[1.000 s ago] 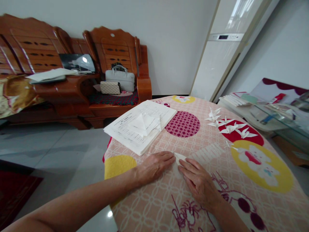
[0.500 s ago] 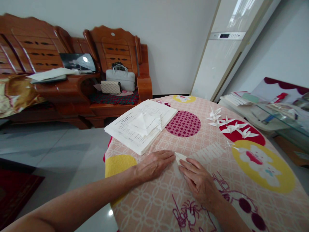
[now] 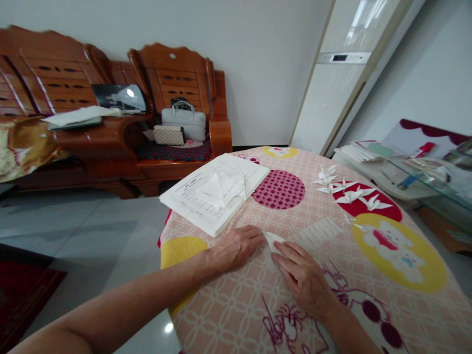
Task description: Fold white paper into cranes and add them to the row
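Note:
A small folded piece of white paper (image 3: 273, 238) lies on the patterned tablecloth between my hands, its narrow tip pointing up and left. My left hand (image 3: 238, 247) rests palm down, fingers held together, with the fingertips at that tip. From the other side, my right hand (image 3: 303, 276) presses its fingers onto the paper's right edge and covers part of it. Both thumbs are mostly hidden. Beyond my left hand is a stack of printed sheets (image 3: 191, 209), with a white paper folded into a pointed shape (image 3: 216, 191) on top.
Several white paper cranes (image 3: 354, 195) stand at the table's right side, near thin white paper scraps (image 3: 347, 220). A glass-topped side table (image 3: 424, 172) with papers is at right. Wooden chairs (image 3: 177, 73) holding bags (image 3: 186, 122) line the wall, beside a tall air conditioner (image 3: 332, 78).
The fingertips of my left hand have drawn back slightly to the left, so more of the paper's tip shows. My right hand stays nearly still on the paper. The view has shifted slightly.

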{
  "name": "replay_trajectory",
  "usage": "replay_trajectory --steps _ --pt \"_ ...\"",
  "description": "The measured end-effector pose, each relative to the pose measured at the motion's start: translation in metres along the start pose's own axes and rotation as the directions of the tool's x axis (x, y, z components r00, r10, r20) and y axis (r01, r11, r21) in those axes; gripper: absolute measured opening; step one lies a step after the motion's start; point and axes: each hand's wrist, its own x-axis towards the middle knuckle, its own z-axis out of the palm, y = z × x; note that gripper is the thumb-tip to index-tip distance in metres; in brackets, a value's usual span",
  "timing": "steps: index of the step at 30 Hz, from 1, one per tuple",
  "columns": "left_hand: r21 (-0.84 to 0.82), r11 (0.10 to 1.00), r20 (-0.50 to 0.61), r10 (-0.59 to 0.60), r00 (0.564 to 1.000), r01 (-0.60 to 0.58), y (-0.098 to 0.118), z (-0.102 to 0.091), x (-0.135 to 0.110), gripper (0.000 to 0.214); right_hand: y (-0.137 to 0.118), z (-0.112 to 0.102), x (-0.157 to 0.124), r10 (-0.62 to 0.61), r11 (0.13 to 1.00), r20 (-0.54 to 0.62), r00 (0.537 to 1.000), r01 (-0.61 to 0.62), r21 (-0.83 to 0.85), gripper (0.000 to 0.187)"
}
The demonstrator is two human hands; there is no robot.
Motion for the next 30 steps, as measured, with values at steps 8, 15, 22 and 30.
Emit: replay_trajectory --steps 8,15,22,30 --pt "0.075 0.993 0.033 -0.089 0.995 0.087 0.004 0.001 0.0 0.023 0.0 -0.001 0.002 0.007 1.0 0.009 1.0 -0.007 0.006 0.037" --pt "0.001 0.996 -0.046 -0.092 0.995 0.092 -0.001 0.001 0.002 0.029 -0.004 -0.004 0.006 0.033 0.999 0.031 0.999 -0.033 0.002 0.043" --pt "-0.104 0.99 -0.103 -0.11 0.989 0.099 -0.009 0.005 0.005 0.026 -0.005 -0.003 0.008 0.033 0.999 0.07 0.997 -0.033 -0.009 0.043" --pt "0.046 0.996 -0.035 -0.072 0.997 0.074 0.006 0.002 0.008 0.036 -0.006 -0.003 0.009 0.025 0.999 0.054 0.998 -0.026 0.018 0.047"
